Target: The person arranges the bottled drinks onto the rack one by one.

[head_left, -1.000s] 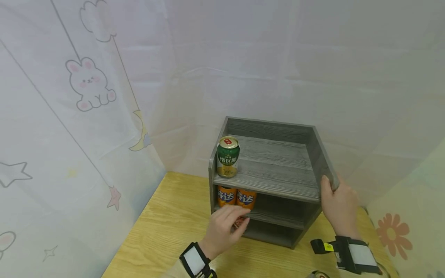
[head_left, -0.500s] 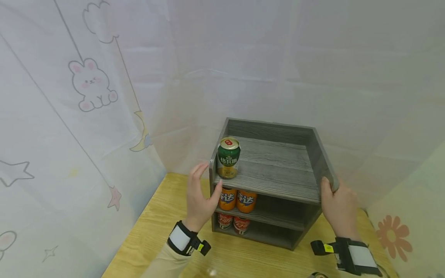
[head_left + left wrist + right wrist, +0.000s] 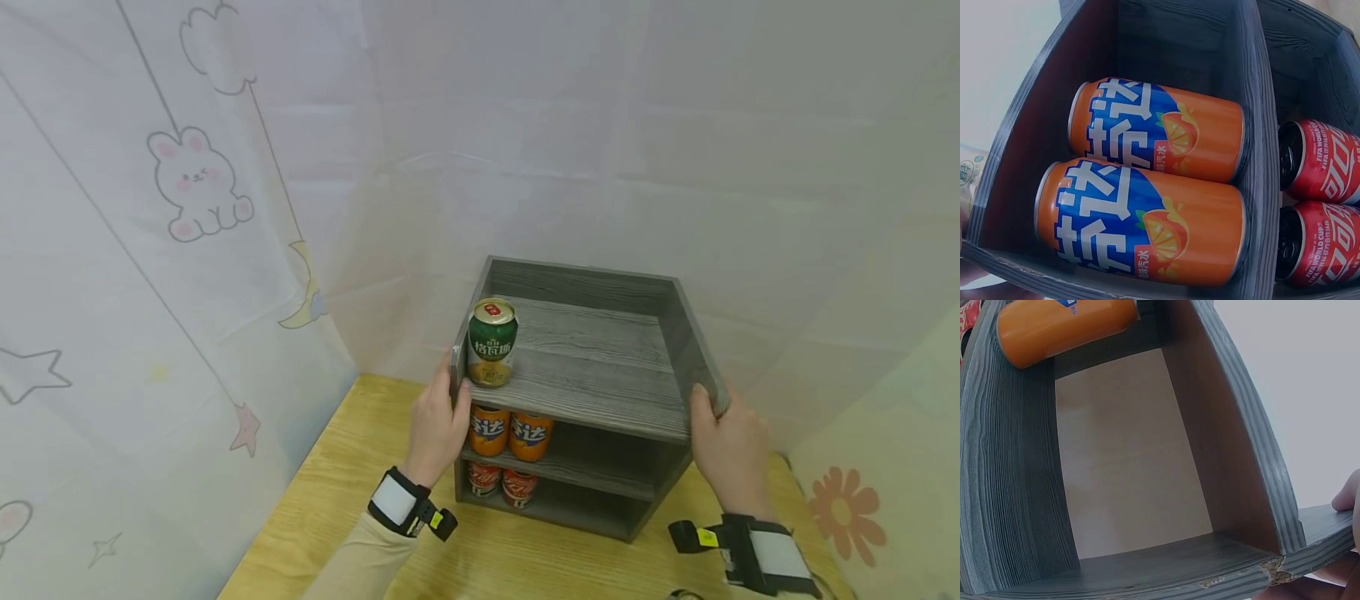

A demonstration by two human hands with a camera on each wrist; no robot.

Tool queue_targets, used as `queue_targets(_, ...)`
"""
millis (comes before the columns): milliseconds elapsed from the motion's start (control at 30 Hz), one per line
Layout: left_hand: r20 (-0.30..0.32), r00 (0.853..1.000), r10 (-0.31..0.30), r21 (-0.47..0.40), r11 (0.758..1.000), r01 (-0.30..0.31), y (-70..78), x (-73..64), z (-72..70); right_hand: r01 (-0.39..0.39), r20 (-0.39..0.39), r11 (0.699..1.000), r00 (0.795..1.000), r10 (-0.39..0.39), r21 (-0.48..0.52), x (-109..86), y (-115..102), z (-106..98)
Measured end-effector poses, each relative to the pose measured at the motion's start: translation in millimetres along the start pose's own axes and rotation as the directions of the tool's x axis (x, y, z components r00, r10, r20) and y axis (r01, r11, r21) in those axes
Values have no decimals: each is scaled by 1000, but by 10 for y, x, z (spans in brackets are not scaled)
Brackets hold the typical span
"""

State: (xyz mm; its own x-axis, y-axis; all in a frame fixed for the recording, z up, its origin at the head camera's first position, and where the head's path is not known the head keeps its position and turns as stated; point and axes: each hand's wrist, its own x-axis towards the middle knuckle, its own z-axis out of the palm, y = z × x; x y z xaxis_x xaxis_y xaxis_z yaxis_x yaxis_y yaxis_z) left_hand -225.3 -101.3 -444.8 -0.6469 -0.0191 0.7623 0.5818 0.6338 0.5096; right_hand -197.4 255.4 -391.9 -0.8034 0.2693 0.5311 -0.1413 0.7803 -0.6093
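A grey wooden shelf unit (image 3: 592,350) stands on the table. My left hand (image 3: 437,425) grips the front of its left side panel, thumb on the inner side. The right side panel is held by my right hand (image 3: 733,454), thumb on top. On the top board, at the left, stands a green and gold can (image 3: 492,343). Two orange soda cans (image 3: 1147,219) sit side by side in the middle compartment. Below them, at the left of the bottom compartment, are two red cola cans (image 3: 1329,244). Some fingers are hidden behind the panels.
The wooden table (image 3: 322,500) carries the shelf. A pale printed curtain (image 3: 525,150) rises behind it and at both sides. Part of a can top (image 3: 684,595) shows at the bottom edge of the head view. The shelf's edge has a chipped corner (image 3: 1275,572).
My left hand has moved from in front of the lower cans up and left to the left side panel, and now grips it. My right hand keeps its hold on the right panel.
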Motion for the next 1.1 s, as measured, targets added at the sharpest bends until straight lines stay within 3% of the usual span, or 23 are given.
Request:
queue_targets(333, 46, 998, -42, 7, 999, 42, 36, 32, -23, 12, 8, 1000, 1000, -12, 0, 10, -17, -27)
queue_targets(600, 67, 996, -63, 12, 998, 62, 40, 33, -17, 17, 126, 998, 992, -26, 68, -1, 38, -107)
queue_targets(867, 77, 995, -69, 17, 998, 68, 49, 38, -23, -47, 288, 982, 957, -8, 184, -82, 72, -259)
queue_targets(1100, 78, 995, -63, 32, 998, 61, 46, 45, -37, -67, 380, 989, 925, 12, 132, -156, 137, -402)
